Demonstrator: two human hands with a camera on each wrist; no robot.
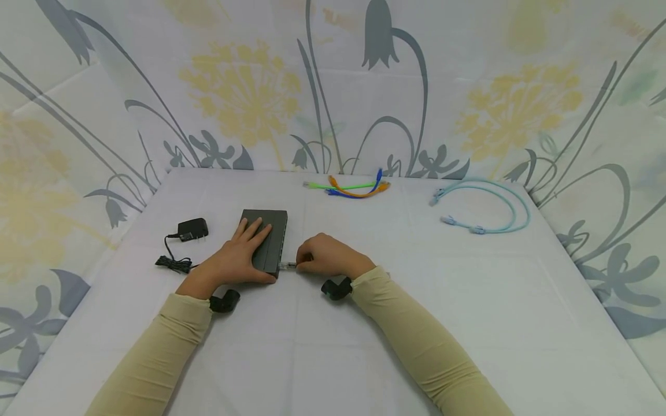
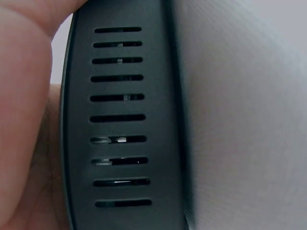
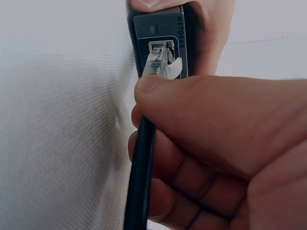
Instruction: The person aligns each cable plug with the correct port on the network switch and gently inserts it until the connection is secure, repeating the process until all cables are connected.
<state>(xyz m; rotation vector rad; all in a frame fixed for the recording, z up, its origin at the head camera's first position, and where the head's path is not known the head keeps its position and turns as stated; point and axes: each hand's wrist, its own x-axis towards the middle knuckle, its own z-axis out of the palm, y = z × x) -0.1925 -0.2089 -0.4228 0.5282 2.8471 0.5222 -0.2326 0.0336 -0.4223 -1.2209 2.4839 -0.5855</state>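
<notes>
A dark grey Netgear network switch [image 1: 273, 222] lies flat on the white-covered table. My left hand [image 1: 236, 257] rests across its top with spread, straight fingers, and the thumb lies along the near edge. Vent slots line the side of the switch [image 2: 120, 117] in the left wrist view. With thumb and curled fingers, my right hand [image 1: 330, 255] pinches a black network cable [image 3: 139, 182] just behind its clear plug [image 3: 156, 62]. The plug meets a port near the end of the right side; how deep it sits cannot be told.
Left of the switch lies a black power adapter [image 1: 192, 229] with its bundled cord [image 1: 174, 264]. Short green, orange [image 1: 364, 193] and blue cables lie crossed at the back. Light-blue cables [image 1: 512, 202] lie coiled at the right rear. A flowered cloth [image 1: 338, 86] hangs behind the table.
</notes>
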